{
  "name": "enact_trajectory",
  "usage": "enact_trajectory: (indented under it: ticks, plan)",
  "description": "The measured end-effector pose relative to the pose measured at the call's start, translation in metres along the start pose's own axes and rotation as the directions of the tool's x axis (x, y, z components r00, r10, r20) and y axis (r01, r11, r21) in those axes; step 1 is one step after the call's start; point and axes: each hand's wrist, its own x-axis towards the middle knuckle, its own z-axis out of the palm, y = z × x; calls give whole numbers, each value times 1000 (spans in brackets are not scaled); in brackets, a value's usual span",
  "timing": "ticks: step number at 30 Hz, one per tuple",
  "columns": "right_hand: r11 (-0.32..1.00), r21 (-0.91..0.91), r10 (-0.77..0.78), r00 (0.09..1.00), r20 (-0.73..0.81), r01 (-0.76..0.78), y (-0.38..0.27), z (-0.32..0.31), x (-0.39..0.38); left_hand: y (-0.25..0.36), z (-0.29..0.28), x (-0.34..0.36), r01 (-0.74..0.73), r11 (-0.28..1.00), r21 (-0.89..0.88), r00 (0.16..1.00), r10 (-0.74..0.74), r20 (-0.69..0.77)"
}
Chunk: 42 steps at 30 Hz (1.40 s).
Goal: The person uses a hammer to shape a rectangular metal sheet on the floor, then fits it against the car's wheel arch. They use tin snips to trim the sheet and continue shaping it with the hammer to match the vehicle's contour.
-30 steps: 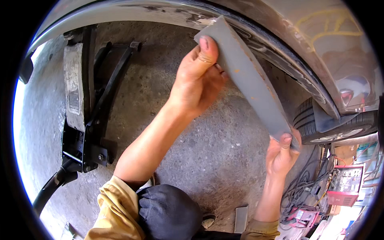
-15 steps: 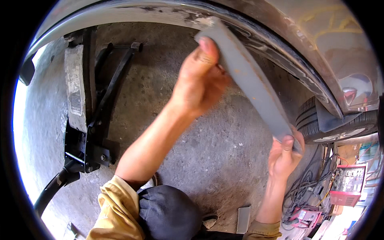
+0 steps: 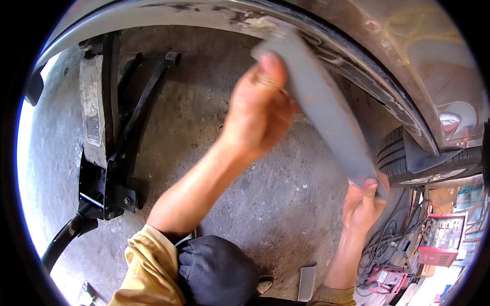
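1. Up under the wheel arch (image 3: 357, 66): holding a long grey metal strip (image 3: 321, 107) along the arch edge, top end by the rusty lip, bottom end down near the tyre (image 3: 434, 163).
2. Left hand (image 3: 258, 115) gripping the strip's upper end, thumb pressed on its face, fingers wrapped behind; heavily blurred now, so clearly moving.
3. Right hand (image 3: 363, 206) pinching the lower end, thumb on top, fingers underneath; sharp, not blurred.
4. Changing vs 1 s ago: left hand sliding a bit lower and out from the arch; upper end of the strip swinging w/ it, lower end staying pinned approx. where it was.
5. Meaning, as a judgement: looking like the strip is being re-angled or test-fitted vs the arch curve, pivoting on the right-hand end; not seated yet, since a gap is showing between strip and body lip.
6. Containers: none open nearby. Red boxy machine (image 3: 441, 239) sitting at lower right w/ cables (image 3: 388, 245) trailing beside it; insides not visible. Smaller pinkish unit (image 3: 385, 279) below it, contents also impossible to tell.
7. Elsewhere: black lift arm (image 3: 115, 153) lying on the concrete floor (image 3: 245, 214) at left, well apart from both hands; small grey offcut (image 3: 306, 280) lying on the floor near the right forearm.
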Motion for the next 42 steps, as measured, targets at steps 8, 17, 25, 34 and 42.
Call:
enact_trajectory:
  ticks: [8,17,25,34,42]
  plan:
    - [998,53,15,1000,-9,-14,6,6,5,14,4,0,-95,991,91,995,98,-27]
    - [998,45,40,995,-87,-36,2,20,-13,17,-3,0,-61,997,56,998,61,6]
    - [996,72,69,993,-101,-62,2,20,-17,23,4,-4,-57,996,62,998,56,8]
    - [996,52,80,992,-96,-76,0,10,-16,11,5,-3,-20,1000,24,1000,20,0]
    - [991,100,102,992,-77,-94,2,21,-12,11,-2,-6,-23,991,134,993,38,-114]
